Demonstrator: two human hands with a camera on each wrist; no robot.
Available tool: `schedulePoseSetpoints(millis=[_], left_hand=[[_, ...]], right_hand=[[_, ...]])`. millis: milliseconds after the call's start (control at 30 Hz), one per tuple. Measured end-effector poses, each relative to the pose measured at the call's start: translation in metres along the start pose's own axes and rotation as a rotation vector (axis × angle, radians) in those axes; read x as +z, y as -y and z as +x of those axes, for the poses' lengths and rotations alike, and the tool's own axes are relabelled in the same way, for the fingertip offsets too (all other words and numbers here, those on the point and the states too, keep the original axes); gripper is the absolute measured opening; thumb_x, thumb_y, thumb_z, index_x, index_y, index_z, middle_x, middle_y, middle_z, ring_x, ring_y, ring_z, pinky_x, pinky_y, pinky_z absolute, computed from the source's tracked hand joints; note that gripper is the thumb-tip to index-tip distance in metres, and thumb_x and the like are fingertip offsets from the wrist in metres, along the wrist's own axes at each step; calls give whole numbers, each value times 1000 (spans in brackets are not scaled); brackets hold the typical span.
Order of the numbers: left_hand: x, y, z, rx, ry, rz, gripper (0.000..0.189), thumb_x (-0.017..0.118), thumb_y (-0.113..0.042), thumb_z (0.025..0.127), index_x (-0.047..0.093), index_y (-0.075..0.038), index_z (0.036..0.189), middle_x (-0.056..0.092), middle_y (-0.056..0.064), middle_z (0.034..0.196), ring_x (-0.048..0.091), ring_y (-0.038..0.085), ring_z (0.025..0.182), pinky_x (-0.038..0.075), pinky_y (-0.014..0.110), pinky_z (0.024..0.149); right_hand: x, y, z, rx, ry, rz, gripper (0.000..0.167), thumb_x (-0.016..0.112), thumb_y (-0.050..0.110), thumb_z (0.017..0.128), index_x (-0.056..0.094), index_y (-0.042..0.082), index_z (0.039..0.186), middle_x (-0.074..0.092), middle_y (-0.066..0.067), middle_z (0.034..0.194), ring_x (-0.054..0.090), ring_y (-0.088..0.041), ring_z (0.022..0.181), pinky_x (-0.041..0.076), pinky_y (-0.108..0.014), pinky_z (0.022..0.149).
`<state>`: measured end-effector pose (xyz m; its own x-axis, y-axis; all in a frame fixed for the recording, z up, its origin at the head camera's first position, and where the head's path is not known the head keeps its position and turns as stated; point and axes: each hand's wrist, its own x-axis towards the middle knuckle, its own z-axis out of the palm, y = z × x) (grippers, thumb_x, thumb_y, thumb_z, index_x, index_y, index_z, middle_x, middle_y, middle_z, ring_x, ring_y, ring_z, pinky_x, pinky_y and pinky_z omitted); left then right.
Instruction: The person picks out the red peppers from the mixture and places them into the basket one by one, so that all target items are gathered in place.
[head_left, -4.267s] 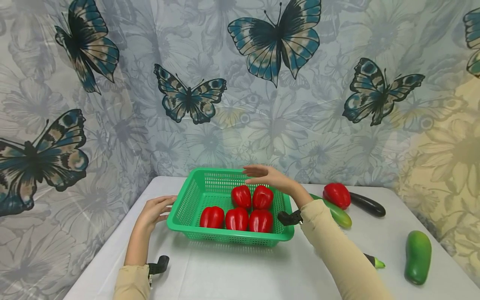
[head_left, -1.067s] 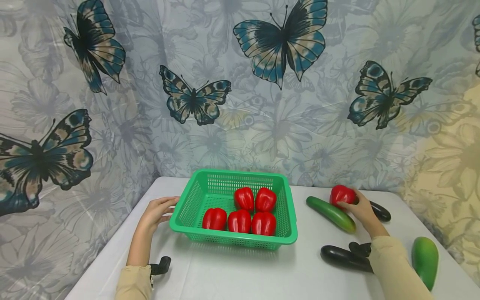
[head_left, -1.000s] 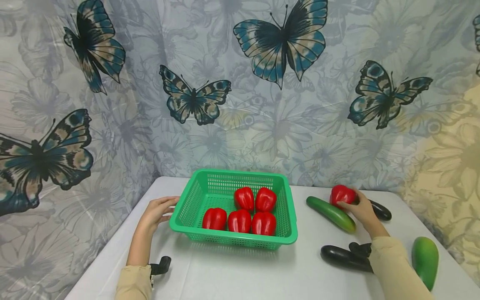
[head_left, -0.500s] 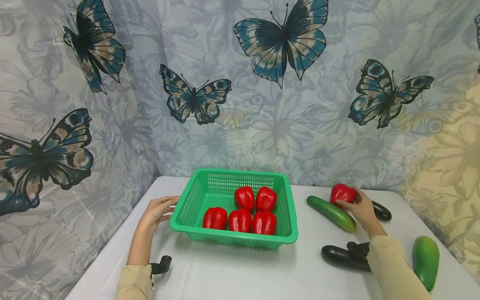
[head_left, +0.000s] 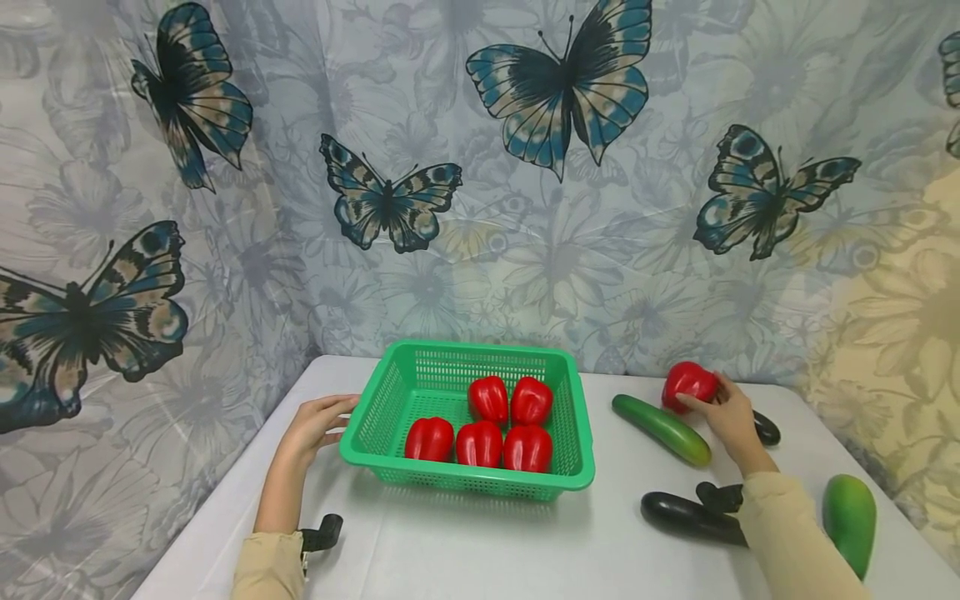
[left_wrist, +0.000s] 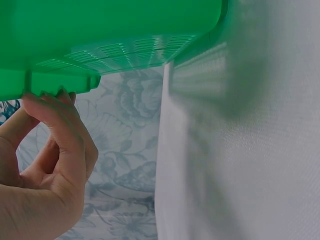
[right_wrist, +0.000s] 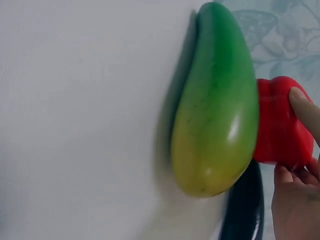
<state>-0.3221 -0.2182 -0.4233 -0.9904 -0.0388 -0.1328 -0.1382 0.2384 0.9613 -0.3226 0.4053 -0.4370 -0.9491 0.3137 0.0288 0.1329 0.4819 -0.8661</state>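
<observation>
My right hand (head_left: 729, 423) grips a red bell pepper (head_left: 685, 380) at the table's far right, thumb on its near side and fingers on its right. In the right wrist view the pepper (right_wrist: 272, 122) is partly hidden behind a green-yellow cucumber (right_wrist: 215, 110). At the left, my left hand (head_left: 311, 423) holds the end rim of a green plastic basket (head_left: 465, 479); in the left wrist view its bent fingers (left_wrist: 65, 125) meet the rim's underside. Several red bell peppers (head_left: 478, 443) lie in the basket's middle and right part.
The cucumber (head_left: 662, 429) lies between basket and right hand. One dark eggplant (head_left: 767, 428) is partly behind that hand; another eggplant (head_left: 686, 515) lies nearer, partly under the forearm. A green oblong fruit or vegetable (head_left: 849, 521) lies at the right edge. A butterfly-patterned cloth (head_left: 555, 275) hangs behind the white table.
The right hand went from above the basket to the pepper at the far right and took hold of it. Lately the pepper has tilted and risen slightly. The left hand stays at the rim.
</observation>
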Motion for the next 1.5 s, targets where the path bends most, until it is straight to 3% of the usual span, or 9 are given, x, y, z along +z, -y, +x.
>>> schedulePoseSetpoints(millis=[367, 767, 1100, 1500], left_hand=[[-1, 0, 0, 1, 4, 0, 55, 64, -36, 95, 56, 1, 135, 68, -9, 100, 66, 5, 83, 57, 26, 77], [0, -1, 1, -9, -1, -7, 54, 65, -36, 94, 57, 1, 133, 68, -11, 96, 66, 5, 82, 57, 27, 77], [0, -2, 1, -3, -4, -8, 54, 65, -35, 94, 57, 1, 133, 68, -11, 94, 66, 5, 81, 58, 27, 77], [0, -2, 1, -6, -6, -5, 52, 64, -34, 95, 57, 1, 133, 68, -11, 96, 66, 5, 82, 57, 25, 75]], right_hand=[[17, 35, 6, -101, 19, 82, 94, 66, 32, 94, 3, 1, 156, 10, -28, 160, 16, -44, 148, 26, -53, 116], [47, 91, -4, -223, 100, 161, 91, 69, 25, 92, 8, 0, 156, 14, -23, 161, 17, -39, 150, 27, -49, 116], [79, 135, -13, -265, 185, 202, 92, 72, 19, 90, 11, 2, 156, 19, -18, 162, 20, -31, 151, 28, -43, 118], [117, 172, -25, -297, 239, 175, 86, 72, 17, 89, 19, 0, 154, 26, -21, 159, 24, -34, 149, 28, -44, 119]])
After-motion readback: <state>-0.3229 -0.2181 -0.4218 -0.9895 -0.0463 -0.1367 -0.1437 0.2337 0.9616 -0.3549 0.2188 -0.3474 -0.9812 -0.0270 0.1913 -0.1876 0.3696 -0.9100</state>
